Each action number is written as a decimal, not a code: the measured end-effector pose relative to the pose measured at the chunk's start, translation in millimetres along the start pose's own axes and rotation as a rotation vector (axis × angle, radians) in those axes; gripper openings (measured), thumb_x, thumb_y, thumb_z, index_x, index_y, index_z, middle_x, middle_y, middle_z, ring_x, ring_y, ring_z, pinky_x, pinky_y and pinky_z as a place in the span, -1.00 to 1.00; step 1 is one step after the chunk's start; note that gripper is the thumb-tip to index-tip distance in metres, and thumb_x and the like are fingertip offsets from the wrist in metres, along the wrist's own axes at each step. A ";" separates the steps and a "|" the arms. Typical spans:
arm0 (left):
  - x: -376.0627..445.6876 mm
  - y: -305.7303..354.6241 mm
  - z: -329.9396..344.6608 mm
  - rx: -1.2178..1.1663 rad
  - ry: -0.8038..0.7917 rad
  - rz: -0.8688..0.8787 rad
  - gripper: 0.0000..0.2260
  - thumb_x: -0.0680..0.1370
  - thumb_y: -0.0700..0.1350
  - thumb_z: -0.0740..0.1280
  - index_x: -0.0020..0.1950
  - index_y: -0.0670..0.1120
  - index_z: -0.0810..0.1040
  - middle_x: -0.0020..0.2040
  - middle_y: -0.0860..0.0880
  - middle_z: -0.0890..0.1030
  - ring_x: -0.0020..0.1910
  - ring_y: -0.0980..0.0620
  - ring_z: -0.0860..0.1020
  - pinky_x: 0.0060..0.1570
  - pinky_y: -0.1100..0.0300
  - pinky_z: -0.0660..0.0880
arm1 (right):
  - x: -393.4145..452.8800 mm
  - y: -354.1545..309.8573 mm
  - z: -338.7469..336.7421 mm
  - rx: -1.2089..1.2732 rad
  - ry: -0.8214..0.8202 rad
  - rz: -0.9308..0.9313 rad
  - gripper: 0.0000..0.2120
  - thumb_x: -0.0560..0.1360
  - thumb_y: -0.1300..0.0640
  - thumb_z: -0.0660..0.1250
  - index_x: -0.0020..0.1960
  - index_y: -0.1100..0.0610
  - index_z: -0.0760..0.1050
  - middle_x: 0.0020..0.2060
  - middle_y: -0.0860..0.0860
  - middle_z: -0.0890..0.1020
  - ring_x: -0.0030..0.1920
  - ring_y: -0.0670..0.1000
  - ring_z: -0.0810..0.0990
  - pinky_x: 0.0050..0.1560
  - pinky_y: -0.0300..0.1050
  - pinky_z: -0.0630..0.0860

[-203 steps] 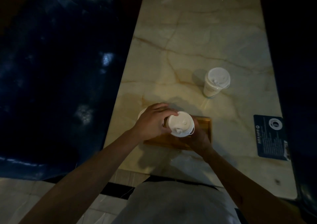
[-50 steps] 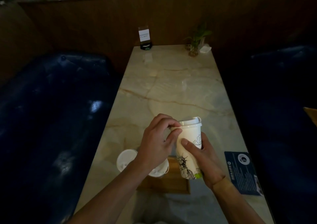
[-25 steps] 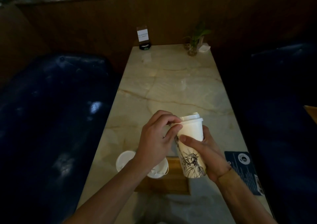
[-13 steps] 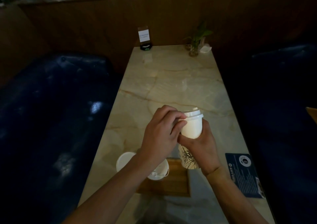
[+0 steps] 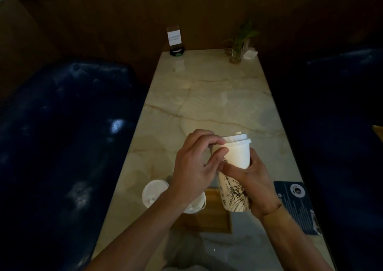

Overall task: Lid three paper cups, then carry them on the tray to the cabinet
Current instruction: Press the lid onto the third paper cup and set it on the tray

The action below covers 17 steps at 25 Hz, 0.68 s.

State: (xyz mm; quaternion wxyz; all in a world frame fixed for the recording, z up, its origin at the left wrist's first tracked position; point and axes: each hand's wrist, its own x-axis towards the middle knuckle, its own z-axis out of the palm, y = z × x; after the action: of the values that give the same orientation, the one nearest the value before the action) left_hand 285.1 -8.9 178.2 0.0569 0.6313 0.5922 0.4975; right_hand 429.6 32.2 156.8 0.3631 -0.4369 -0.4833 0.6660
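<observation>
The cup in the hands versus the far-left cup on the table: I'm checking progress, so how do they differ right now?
The held cup is lifted off the table, gripped by the right hand with the left hand at its lid; the left cup stands on the marble table, untouched. The held cup shows its printed side; the left cup shows mostly its top. Both wear white lids.

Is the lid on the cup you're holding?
Yes. The white lid sits on the printed paper cup, which the right hand grips; the left hand pinches its rim. Fully snapped down: cannot tell.
</observation>
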 end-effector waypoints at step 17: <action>8.1 3.7 7.2 0.131 -0.041 0.021 -0.90 0.49 -0.22 0.47 -0.03 -0.20 0.64 -0.05 -0.08 0.58 -0.07 -0.02 0.57 -0.06 0.11 0.55 | 10.6 14.3 11.7 -0.344 0.179 -0.137 -0.29 0.05 -0.19 0.52 0.10 -0.09 0.31 -0.19 -0.11 0.61 -0.21 -0.33 0.61 -0.40 -0.43 0.50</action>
State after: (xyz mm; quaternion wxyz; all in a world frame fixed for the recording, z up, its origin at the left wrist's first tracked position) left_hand 291.1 0.2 181.6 0.0226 0.6498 0.6155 0.4454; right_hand 414.0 34.2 142.4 0.3692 -0.5159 -0.5844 0.5059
